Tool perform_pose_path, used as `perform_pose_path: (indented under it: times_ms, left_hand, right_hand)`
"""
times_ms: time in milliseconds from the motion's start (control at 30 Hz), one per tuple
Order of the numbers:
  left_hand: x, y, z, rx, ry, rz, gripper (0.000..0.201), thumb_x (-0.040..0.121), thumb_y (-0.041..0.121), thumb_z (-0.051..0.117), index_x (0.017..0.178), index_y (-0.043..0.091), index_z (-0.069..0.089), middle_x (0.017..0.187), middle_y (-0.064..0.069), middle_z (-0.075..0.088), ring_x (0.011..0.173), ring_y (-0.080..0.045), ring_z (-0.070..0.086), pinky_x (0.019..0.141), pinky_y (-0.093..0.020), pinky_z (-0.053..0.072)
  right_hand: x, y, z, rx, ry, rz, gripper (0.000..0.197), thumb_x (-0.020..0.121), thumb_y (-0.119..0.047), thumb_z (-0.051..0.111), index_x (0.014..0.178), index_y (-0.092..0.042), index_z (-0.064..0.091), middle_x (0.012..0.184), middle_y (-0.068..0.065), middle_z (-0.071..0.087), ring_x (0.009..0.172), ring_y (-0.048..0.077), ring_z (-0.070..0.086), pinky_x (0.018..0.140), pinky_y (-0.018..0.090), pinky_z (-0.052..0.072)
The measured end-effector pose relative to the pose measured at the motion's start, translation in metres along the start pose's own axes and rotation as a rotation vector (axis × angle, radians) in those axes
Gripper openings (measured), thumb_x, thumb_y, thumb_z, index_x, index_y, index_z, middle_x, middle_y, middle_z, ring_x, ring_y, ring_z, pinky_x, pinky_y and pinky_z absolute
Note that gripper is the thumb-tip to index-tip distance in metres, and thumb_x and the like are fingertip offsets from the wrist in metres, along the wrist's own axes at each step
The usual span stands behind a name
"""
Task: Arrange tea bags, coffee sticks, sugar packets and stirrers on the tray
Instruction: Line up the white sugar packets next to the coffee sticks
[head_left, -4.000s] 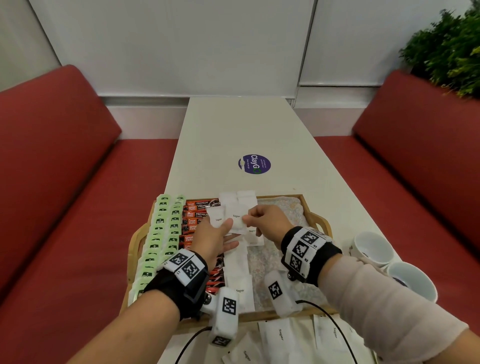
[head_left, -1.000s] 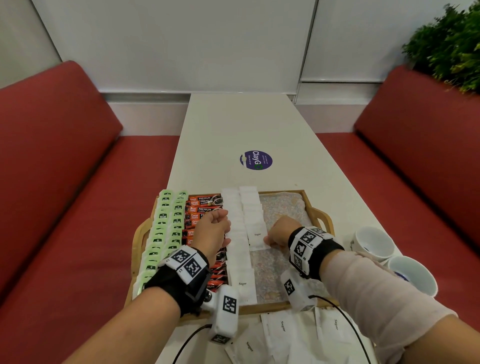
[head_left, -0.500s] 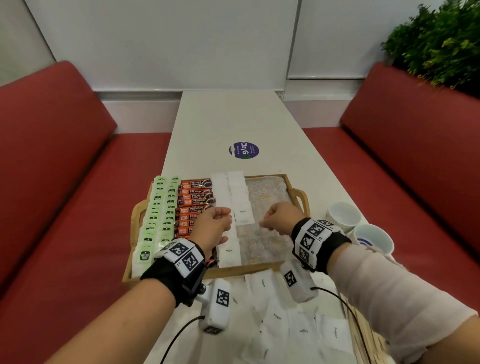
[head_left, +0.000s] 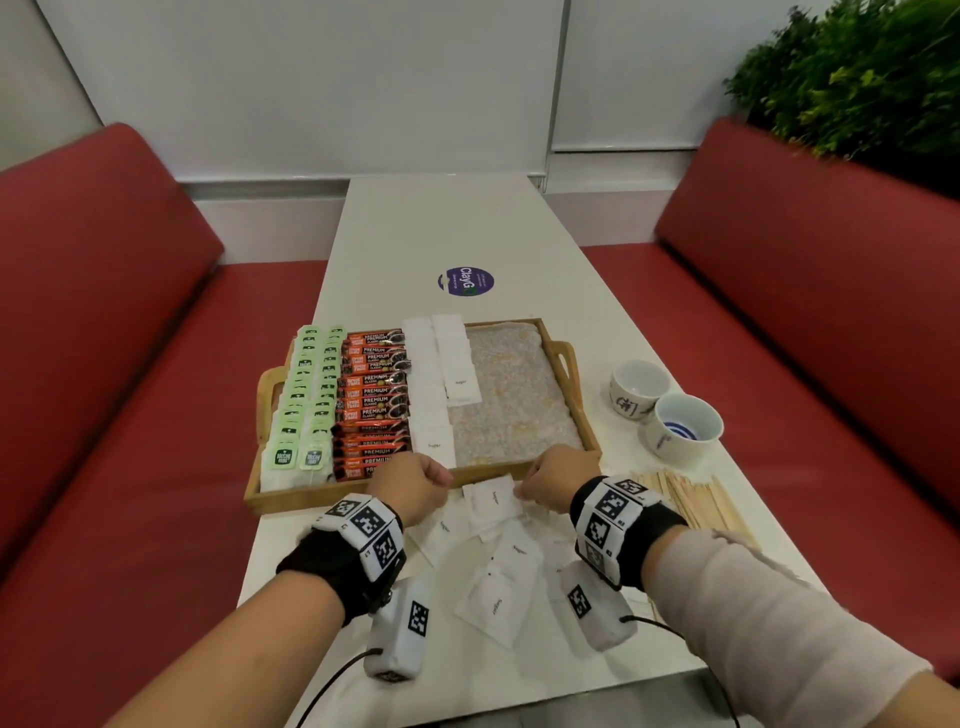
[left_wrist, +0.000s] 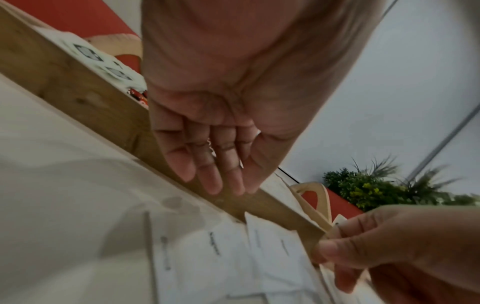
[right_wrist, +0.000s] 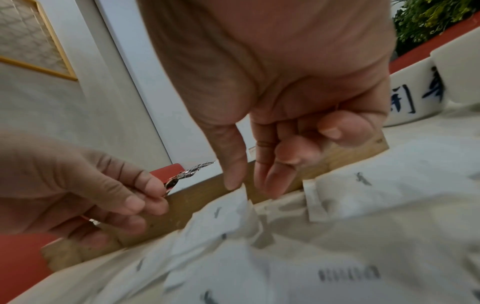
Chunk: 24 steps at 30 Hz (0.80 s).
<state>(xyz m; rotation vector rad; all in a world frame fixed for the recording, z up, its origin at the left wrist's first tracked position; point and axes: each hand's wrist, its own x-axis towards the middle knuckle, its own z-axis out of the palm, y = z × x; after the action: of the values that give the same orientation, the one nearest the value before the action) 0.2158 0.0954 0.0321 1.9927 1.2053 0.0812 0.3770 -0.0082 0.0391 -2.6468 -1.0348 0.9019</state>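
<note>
The wooden tray (head_left: 586, 415) sits on the smooth white tabletop (head_left: 467, 223), with a speckled, pebbly-looking liner showing on its right half. Inside, from left to right: two columns of pale green tea bags (head_left: 304, 395), a stack of glossy orange-and-black coffee sticks (head_left: 371, 400), then two rows of flat white paper sugar packets (head_left: 457, 364).

More loose sugar packets (head_left: 498, 587) are scattered on the tabletop just in front of the tray's near wall. The right hand (head_left: 558, 480) pinches the edge of one crinkly paper packet (head_left: 491, 499) between thumb and forefinger, right by the tray's rim. The left hand (head_left: 415, 486) hovers beside it with fingers loosely curled, gripping nothing.

Off to the right, a bundle of thin flat wooden stirrers (head_left: 691, 499) lies on the tabletop, and behind it sit two small round ceramic cups (head_left: 662, 410) with blue markings.
</note>
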Motion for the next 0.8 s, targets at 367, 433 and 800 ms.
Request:
perform_pose_path:
  times_ms: [367, 433, 800]
  left_hand:
    - [-0.012, -0.008, 0.022, 0.364, -0.007, -0.017, 0.057, 0.07, 0.03, 0.082, 0.118, 0.018, 0.054, 0.12, 0.0, 0.055, 0.111, -0.019, 0.053, 0.093, -0.028, 0.044]
    - [-0.011, -0.009, 0.025, 0.371, -0.021, -0.016, 0.058, 0.071, 0.029, 0.082, 0.119, 0.017, 0.052, 0.122, -0.001, 0.056, 0.112, -0.019, 0.052, 0.094, -0.029, 0.044]
    - [-0.014, -0.015, 0.03, 0.266, -0.002, 0.009, 0.046, 0.069, 0.028, 0.082, 0.103, 0.02, 0.053, 0.109, 0.0, 0.053, 0.093, -0.016, 0.05, 0.077, -0.024, 0.039]
  right_hand:
    - [-0.007, -0.009, 0.032, 0.008, 0.082, 0.008, 0.034, 0.083, -0.042, 0.065, 0.07, -0.015, 0.048, 0.071, 0.0, 0.051, 0.067, 0.019, 0.053, 0.051, 0.025, 0.037]
    - [-0.007, -0.011, 0.036, 0.025, 0.079, 0.0, 0.03, 0.082, -0.04, 0.066, 0.078, -0.013, 0.052, 0.078, 0.002, 0.055, 0.071, 0.02, 0.054, 0.054, 0.025, 0.038]
    - [-0.007, -0.012, 0.041, 0.258, 0.027, -0.126, 0.026, 0.077, -0.028, 0.074, 0.098, -0.018, 0.063, 0.097, 0.001, 0.069, 0.087, 0.02, 0.066, 0.081, 0.034, 0.055]
